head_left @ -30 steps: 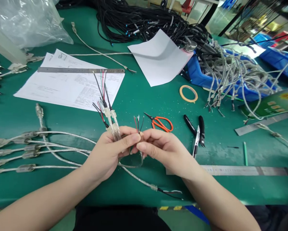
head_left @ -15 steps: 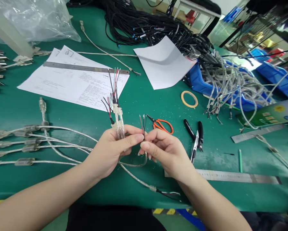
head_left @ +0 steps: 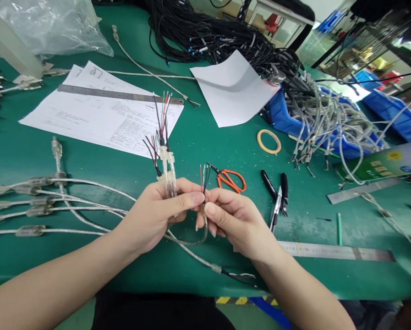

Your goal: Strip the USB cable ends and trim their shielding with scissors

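My left hand (head_left: pixel 169 208) is closed around a bundle of clear-jacketed cables (head_left: pixel 171 185); their stripped ends, with black, red, green and white wires, point up above it. Between my left thumb and forefinger and my right hand (head_left: pixel 232 217) is the end of one more cable (head_left: pixel 204 227), pinched from both sides. Thin coloured wires (head_left: pixel 204 176) fan upward from that end. The cable curves down below my fingers. Another cable (head_left: pixel 205 262) lies under my hands, its bare wires toward the lower right. To the left, several cables with moulded plugs (head_left: pixel 40 210) trail across the green mat.
Orange-handled scissors (head_left: pixel 232 179) and black-handled cutters (head_left: pixel 284 195) lie beyond my right hand, with a steel ruler (head_left: pixel 336 251) nearer me. Tape roll (head_left: pixel 269 141), printed sheets (head_left: pixel 88 121) and a blue bin (head_left: pixel 281 112) of cables are farther back. Black cables (head_left: pixel 205 34) are heaped behind.
The view has shifted slightly. My right thumb and fingers have moved up a little along the pinched cable end, and its coloured wires look more spread. My left hand keeps its bundle.
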Demonstrator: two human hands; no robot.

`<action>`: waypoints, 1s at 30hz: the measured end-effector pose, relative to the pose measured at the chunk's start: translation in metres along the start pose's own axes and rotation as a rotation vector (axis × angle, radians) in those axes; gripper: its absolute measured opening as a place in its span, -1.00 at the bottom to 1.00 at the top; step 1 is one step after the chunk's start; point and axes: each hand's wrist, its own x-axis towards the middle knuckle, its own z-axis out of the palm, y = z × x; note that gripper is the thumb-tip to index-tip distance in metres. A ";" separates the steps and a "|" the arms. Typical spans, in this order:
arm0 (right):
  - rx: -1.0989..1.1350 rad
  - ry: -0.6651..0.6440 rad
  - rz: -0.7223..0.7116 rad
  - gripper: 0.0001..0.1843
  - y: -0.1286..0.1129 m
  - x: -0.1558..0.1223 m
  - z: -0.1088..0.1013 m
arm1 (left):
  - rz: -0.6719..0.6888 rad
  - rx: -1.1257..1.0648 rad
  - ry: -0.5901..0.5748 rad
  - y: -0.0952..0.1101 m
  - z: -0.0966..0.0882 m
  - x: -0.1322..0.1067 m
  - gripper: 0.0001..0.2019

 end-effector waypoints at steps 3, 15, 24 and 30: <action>-0.104 0.116 -0.031 -0.77 -0.002 -0.003 0.002 | 0.008 -0.003 0.068 0.000 0.000 0.000 -0.89; -0.326 0.149 -0.082 -0.78 0.000 -0.009 0.002 | 0.049 0.003 0.042 0.000 0.000 0.000 -0.92; -0.341 0.136 -0.132 -0.85 0.002 -0.005 0.006 | 0.122 0.030 0.093 0.000 0.002 -0.001 -0.90; -0.275 0.077 -0.117 -0.81 0.004 -0.003 0.004 | 0.042 0.037 0.055 0.002 0.002 -0.001 -0.91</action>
